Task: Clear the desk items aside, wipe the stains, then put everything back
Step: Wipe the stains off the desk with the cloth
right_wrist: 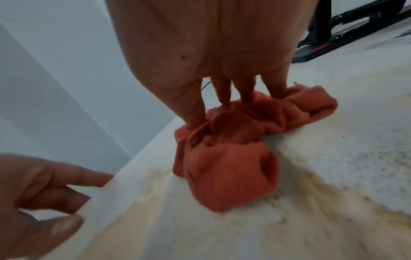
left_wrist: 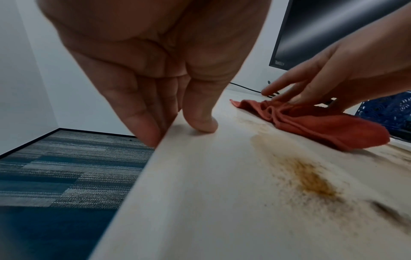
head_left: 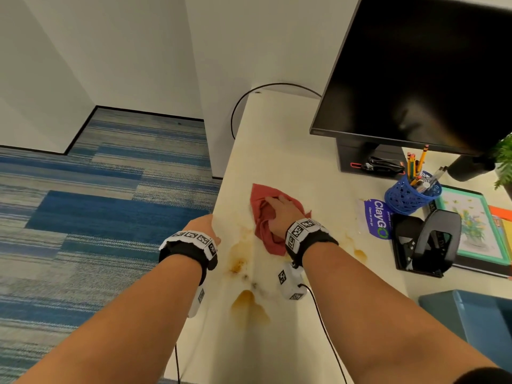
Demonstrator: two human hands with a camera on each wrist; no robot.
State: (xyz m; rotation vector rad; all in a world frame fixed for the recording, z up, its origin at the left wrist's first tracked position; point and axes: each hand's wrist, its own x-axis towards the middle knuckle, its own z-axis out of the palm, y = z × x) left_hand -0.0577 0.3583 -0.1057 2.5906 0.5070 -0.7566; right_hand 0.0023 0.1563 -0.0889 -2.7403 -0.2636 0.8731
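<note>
Desk (head_left: 291, 151) stains (head_left: 249, 306) lie nearer the person than the red cloth (head_left: 263, 217), which sits flat under the spread fingers (right_wrist: 223, 95) of the right hand (head_left: 279, 214), while the left hand (head_left: 201, 225) grips the desk edge, thumb on top.

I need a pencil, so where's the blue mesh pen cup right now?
In the head view the blue mesh pen cup stands on the right of the cream desk, in front of the black monitor and behind the black hole punch.
</note>
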